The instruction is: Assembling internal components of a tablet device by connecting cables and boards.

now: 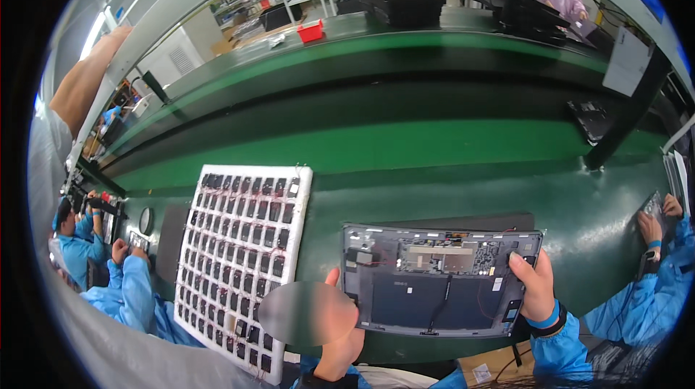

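Observation:
An opened laptop base (413, 302) is held up at an angle over the near edge of the bench. Its circuit board (441, 258), dark battery and thin cables are exposed. My right hand (534, 289) grips its right edge, thumb on top by the corner module. At the lower left corner is my left hand (342, 345), closed against the edge, with a blurred oval patch covering part of it. Left of the base leans a white foam tray (305, 201) with rows of small black wired modules (246, 233).
Behind the laptop base lies a dark flat pad (470, 222). A green conveyor (405, 144) runs across. Beyond it are a red bin (310, 31) and stacked black trays (402, 2). Co-workers in blue sleeves (137, 295) sit at both sides. A dark post (626, 114) stands at right.

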Tool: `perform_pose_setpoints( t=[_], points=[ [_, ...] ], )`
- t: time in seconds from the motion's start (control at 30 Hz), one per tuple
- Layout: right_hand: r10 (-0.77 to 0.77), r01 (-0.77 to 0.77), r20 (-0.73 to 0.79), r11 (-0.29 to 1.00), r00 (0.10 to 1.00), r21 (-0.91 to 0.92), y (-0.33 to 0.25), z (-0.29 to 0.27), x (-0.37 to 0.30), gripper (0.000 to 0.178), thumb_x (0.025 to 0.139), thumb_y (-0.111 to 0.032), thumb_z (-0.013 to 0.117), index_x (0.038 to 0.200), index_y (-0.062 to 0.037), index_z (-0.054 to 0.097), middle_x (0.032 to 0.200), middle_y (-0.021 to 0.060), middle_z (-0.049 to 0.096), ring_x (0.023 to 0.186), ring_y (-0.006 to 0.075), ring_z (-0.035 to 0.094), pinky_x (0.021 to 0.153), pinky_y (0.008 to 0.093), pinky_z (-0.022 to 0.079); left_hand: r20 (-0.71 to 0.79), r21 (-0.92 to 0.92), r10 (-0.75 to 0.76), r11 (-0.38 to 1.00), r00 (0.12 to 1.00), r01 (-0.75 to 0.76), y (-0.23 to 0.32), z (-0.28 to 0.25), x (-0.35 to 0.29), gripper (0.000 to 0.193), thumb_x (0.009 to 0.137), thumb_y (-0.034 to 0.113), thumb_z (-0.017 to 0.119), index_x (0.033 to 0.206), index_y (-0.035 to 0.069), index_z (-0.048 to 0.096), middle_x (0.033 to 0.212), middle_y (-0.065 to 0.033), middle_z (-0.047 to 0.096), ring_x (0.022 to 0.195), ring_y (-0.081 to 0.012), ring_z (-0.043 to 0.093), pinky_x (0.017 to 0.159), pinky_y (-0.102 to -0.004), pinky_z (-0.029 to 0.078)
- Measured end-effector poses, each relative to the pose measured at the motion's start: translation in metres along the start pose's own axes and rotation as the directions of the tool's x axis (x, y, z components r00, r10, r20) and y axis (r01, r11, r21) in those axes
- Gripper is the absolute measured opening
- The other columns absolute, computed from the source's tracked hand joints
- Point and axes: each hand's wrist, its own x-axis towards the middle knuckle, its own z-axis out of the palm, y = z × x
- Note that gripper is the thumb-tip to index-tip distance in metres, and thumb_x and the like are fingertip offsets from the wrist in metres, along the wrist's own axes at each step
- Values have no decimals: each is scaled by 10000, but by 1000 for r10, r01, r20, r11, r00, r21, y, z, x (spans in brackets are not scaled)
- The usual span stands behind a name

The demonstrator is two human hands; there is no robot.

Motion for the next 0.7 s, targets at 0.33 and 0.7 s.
perform_pose_setpoints(
  t=[0.33,0.7],
  points=[
    [-149,157,48,948,988,-278,-36,23,-11,523,849,1,886,1288,27,602,1146,110,753,993,147,723,889,322,599,106,78,168,981,980,-177,1,-11,3,761,1062,66,652,1684,1,218,1663,-151,405,1512,-262,442,1264,-466,335],
    [-366,381,106,891,924,-246,-48,32,-1,570,774,16,926,1254,35,620,1102,117,768,974,167,734,896,336,602,175,265,223,928,959,-264,20,-5,20,806,1059,121,687,1668,-68,195,1610,-182,443,1440,-248,487,1219,-410,352]
  ],
)
